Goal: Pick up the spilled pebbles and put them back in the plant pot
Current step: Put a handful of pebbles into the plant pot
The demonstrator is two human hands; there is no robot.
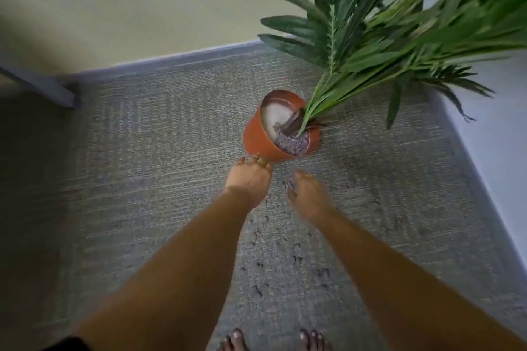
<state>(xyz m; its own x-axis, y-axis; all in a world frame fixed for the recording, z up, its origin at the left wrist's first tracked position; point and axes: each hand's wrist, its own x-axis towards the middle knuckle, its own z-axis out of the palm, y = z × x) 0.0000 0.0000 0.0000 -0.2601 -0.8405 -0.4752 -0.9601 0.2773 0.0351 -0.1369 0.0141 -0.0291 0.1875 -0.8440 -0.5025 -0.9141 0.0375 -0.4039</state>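
Observation:
A terracotta plant pot (pixel 256 134) leans on the grey carpet, its palm fronds (pixel 370 37) hanging to the right. Grey pebbles (pixel 293 144) lie heaped in the low side of the pot beside white filler. Spilled pebbles (pixel 296 261) are scattered on the carpet from the pot back toward my feet. My left hand (pixel 251 178) is just in front of the pot's near wall, fingers curled down with grey pebbles showing between them. My right hand (pixel 306 194), blurred, is low over the carpet to the right, fingers relaxed near a few pebbles (pixel 289 184).
A pale wall with a grey baseboard (pixel 171 58) runs behind the pot, and a white wall (pixel 496 137) closes the right side. A dark furniture leg (pixel 51 91) stands at the left. My bare toes (pixel 236 342) show at the bottom edge.

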